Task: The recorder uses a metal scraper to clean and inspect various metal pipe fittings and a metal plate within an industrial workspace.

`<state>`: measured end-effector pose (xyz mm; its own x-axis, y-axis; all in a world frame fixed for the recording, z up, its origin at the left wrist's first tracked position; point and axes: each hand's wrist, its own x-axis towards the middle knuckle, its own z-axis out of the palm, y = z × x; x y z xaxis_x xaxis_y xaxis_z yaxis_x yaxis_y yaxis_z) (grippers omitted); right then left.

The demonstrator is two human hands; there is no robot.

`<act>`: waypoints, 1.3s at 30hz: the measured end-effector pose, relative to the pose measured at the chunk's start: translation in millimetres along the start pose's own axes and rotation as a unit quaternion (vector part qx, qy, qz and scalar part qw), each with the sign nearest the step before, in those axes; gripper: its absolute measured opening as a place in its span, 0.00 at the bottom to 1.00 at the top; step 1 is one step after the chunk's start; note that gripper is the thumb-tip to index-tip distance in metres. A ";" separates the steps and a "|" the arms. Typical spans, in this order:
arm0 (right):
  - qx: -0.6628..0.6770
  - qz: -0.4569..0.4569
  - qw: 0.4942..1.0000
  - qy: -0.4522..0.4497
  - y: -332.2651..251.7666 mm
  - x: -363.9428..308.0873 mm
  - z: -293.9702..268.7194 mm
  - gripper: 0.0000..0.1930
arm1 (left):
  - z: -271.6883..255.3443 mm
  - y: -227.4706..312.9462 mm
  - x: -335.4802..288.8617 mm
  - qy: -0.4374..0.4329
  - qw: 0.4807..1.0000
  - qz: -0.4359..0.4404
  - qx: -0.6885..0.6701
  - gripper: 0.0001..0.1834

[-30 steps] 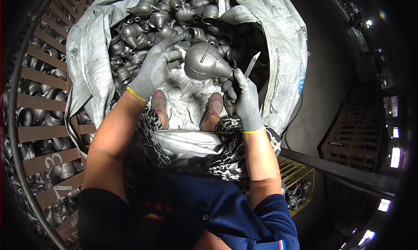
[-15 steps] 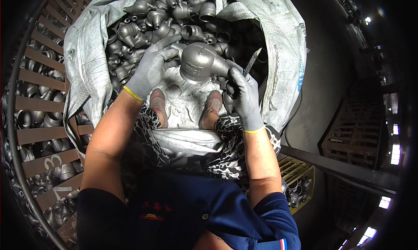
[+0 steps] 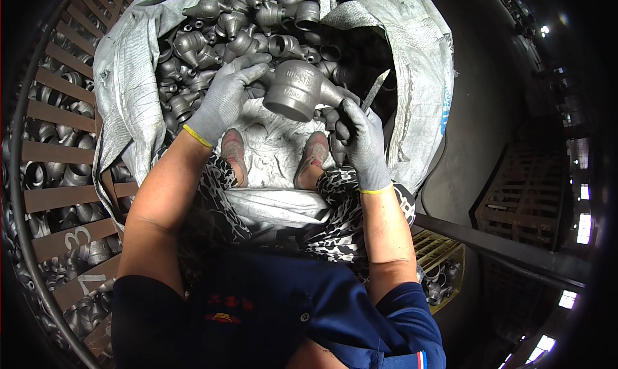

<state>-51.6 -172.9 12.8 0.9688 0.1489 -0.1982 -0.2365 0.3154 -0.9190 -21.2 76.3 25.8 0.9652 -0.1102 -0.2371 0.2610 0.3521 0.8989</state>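
Observation:
A grey cast metal pipe fitting [image 3: 293, 92], with a wide round body and a narrower stub at each side, is held up between my gloved hands. My left hand [image 3: 228, 89] grips its left stub, fingers closed round it. The right stub is pinched by my right hand [image 3: 362, 134], which also holds a flat, pointed metal blade, perhaps a file [image 3: 375, 91], sticking up past the fingers. The blade's lower end is hidden in the glove. Raised markings show on the fitting's body, and its wide end is tilted down toward me.
A big white woven sack [image 3: 421, 66] lies open around my feet, heaped with similar grey fittings [image 3: 241, 41] at the far side. To the left stands a brown slatted crate [image 3: 58, 153] full of castings. A yellow crate [image 3: 444, 247] with more parts sits at lower right, beside a dark metal bar [image 3: 489, 240].
The fitting has turned in my hands: its marked face has rolled up and away, and its wide lower end shows more. Both hands stay nearly in place.

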 end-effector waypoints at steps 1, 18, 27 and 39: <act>0.000 0.000 1.000 0.002 0.6 -0.7 -1.7 0.19 | 4.9 1.6 -1.5 0.019 1.000 -0.006 -0.006 0.16; -0.046 -0.007 0.999 0.004 9.7 -2.3 4.1 0.19 | -6.0 -20.2 9.9 0.041 0.997 0.057 0.008 0.17; -0.041 0.057 0.997 0.026 9.5 -3.5 10.2 0.14 | -5.1 -14.2 -0.1 0.077 0.997 0.027 0.000 0.18; -0.148 -0.006 0.981 -0.124 22.5 -22.9 18.2 0.21 | -26.0 79.4 -41.0 0.109 0.975 0.170 0.093 0.08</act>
<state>-80.4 -152.2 2.9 0.9144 0.3825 -0.1323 -0.1587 0.0382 -0.9866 -39.6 132.9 97.3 0.9811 0.1910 0.0316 -0.0622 0.1565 0.9857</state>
